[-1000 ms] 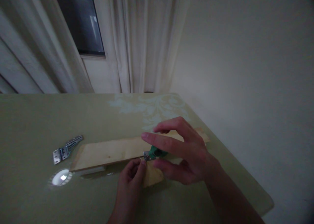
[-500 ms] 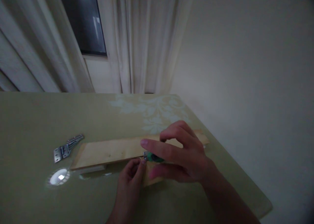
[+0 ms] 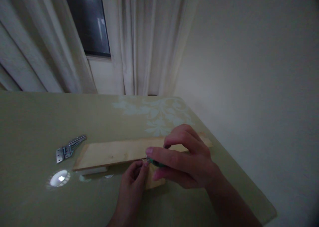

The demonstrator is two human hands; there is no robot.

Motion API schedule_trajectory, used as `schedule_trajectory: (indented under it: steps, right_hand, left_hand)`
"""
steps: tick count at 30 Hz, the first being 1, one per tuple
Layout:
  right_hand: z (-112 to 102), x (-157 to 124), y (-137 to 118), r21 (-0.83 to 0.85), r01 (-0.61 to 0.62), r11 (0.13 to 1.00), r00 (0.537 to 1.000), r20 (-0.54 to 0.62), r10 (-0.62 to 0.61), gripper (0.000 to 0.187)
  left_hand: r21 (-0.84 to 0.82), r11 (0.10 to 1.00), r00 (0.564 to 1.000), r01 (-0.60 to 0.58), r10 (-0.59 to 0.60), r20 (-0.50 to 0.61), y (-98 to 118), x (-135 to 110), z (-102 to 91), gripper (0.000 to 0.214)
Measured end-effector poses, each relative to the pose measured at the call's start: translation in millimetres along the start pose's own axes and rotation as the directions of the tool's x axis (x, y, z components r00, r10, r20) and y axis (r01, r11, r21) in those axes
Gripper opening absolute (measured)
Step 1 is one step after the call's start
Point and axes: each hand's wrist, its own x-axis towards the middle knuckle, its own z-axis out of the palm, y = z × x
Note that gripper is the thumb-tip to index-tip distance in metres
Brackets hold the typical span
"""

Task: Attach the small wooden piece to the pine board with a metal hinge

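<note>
Right hand: your thumb and forefinger [image 3: 160, 156] flank the green tool [image 3: 156, 162], other fingers curled above; whether they press on it you cannot tell from here.
Left hand: your thumb and fingers [image 3: 142, 174] are drawn together at the tool's left end; anything pinched between them is hidden.
Tool: at the near edge of the long board [image 3: 107, 154], above the small board [image 3: 155, 181].
Hinge [image 3: 71, 148]: on the table [image 3: 74, 115], just beyond the long board's left end.
Behind: curtains [image 3: 139, 54], window [image 3: 89, 24].
</note>
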Motion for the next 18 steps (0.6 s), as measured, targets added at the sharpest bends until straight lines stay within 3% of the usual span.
schedule_trajectory:
  steps: [3,7,11,15,18]
  right_hand:
    - [-1.7,0.1,1.0,0.095,-0.014,0.995,0.997,0.082,0.006,0.036]
    - [-2.5,0.8,1.1,-0.021,-0.007,1.000,1.000,0.004,0.007,0.031]
    - [-4.4,0.7,-0.1,0.091,-0.023,0.996,0.994,0.111,0.013,0.035]
    - [-6.7,-0.1,0.5,-0.021,-0.019,1.000,1.000,0.014,0.019,0.029]
    - [-8.5,0.9,1.1,0.050,-0.039,0.998,0.991,0.129,0.032,0.037]
  left_hand:
    - [-0.033,0.999,1.000,0.004,-0.004,-0.016,-1.0,0.1,0.4,0.038]
    - [-0.025,0.999,1.000,0.021,-0.021,-0.019,-1.9,-1.1,0.4,0.039]
    - [-0.034,0.999,0.999,0.032,-0.033,-0.012,-3.1,-1.2,0.4,0.042]
    - [-0.047,0.999,1.000,0.025,-0.026,-0.014,-6.2,1.0,0.7,0.043]
    - [-0.056,0.998,0.999,0.026,-0.028,-0.023,-6.5,1.3,0.9,0.043]
